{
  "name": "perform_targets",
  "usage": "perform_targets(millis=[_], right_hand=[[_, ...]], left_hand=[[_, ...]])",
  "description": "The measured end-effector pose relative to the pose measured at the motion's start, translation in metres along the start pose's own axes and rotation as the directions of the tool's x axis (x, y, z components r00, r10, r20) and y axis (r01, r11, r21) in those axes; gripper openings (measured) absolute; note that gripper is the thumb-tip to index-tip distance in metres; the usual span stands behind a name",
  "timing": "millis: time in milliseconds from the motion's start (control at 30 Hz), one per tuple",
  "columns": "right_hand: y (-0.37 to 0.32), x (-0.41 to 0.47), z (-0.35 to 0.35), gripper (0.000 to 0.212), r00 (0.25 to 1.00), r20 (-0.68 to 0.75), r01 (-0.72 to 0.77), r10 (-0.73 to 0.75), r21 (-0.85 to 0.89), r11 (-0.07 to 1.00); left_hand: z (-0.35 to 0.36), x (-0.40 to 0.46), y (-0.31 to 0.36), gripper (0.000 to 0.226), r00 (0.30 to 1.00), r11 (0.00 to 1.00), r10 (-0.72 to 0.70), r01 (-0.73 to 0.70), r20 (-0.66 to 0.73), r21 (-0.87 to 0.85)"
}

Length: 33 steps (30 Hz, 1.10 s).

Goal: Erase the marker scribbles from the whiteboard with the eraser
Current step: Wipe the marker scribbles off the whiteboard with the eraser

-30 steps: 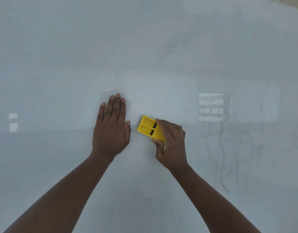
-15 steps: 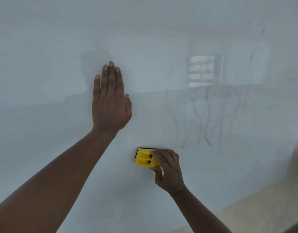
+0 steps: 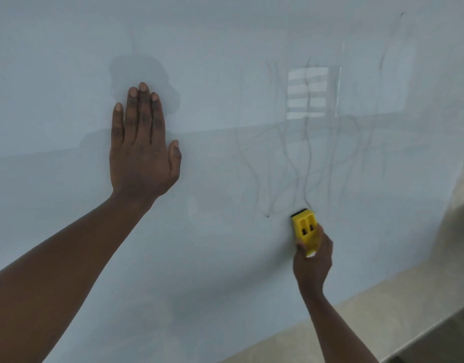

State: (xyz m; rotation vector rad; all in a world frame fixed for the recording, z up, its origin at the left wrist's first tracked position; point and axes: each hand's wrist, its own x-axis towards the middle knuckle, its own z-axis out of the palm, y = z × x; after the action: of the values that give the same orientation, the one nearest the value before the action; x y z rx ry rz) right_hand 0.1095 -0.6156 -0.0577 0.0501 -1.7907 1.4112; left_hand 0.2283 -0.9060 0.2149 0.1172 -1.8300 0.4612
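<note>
Gripping one yellow eraser (image 3: 304, 229) in the right hand (image 3: 313, 260), fingers and thumb closed around its lower end, dark felt face against the whiteboard (image 3: 225, 35). Sitting right at the bottom tips of the faint grey scribbles (image 3: 304, 158), upper edge just touching the lowest loops. Bracing with the left hand (image 3: 142, 150), flat and spread on the board, holding nothing, well left of the marks.

Head view only, so nothing further to check from another angle.

Risks, as judged: riding too lightly and leaving grey ghosting, since the lines are already pale and easily lost among window reflections (image 3: 306, 93); skipping the far strokes near the top right (image 3: 382, 58), which reach higher than the main tangle; slipping off the board's lower right edge toward the beige wall (image 3: 382, 310) on a careless downstroke.

Count: one eraser, one whiteboard, two hands, one cluster of scribbles with perhaps a dozen strands, exact number unclear.
</note>
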Motion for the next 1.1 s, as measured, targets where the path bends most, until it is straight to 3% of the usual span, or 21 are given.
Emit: perform_targets(millis=[133,267,400,600,767,900,1100], right_hand=[[0.012,0.048,-0.008,0.058,0.964,-0.120,-0.240,0.239,0.006,0.971],[-0.010,0.072,-0.002,0.055,0.944,-0.184,-0.260,0.273,0.093,0.961],[-0.061,0.041,0.022,0.059,0.982,-0.172,-0.052,0.074,0.131,0.990],[-0.104,-0.058,0.051,0.061,0.991,0.052,0.103,-0.120,0.251,0.963],[-0.116,-0.088,0.056,0.060,0.908,0.187,0.318,-0.375,0.275,0.907],[-0.127,-0.045,0.055,0.059,0.847,0.164,0.468,-0.506,0.222,0.855],[-0.129,0.062,0.029,0.065,0.985,0.008,0.170,-0.174,0.172,0.970]], left_hand=[[0.000,0.000,0.001,0.072,1.000,1.000,0.001,-0.001,0.005,-0.002],[0.000,0.001,0.001,0.072,1.000,1.000,-0.005,0.005,0.004,0.004],[0.001,0.001,0.001,0.072,1.000,1.000,-0.006,0.006,0.002,0.000],[-0.002,0.002,0.006,0.072,1.000,1.000,-0.019,0.019,0.014,-0.001],[-0.005,0.006,0.013,0.072,0.998,0.998,-0.058,0.058,0.016,-0.014],[-0.007,0.026,0.020,0.072,0.999,0.999,-0.041,0.041,0.007,-0.022],[-0.012,0.068,0.025,0.073,0.999,0.999,-0.029,0.028,-0.020,-0.021]])
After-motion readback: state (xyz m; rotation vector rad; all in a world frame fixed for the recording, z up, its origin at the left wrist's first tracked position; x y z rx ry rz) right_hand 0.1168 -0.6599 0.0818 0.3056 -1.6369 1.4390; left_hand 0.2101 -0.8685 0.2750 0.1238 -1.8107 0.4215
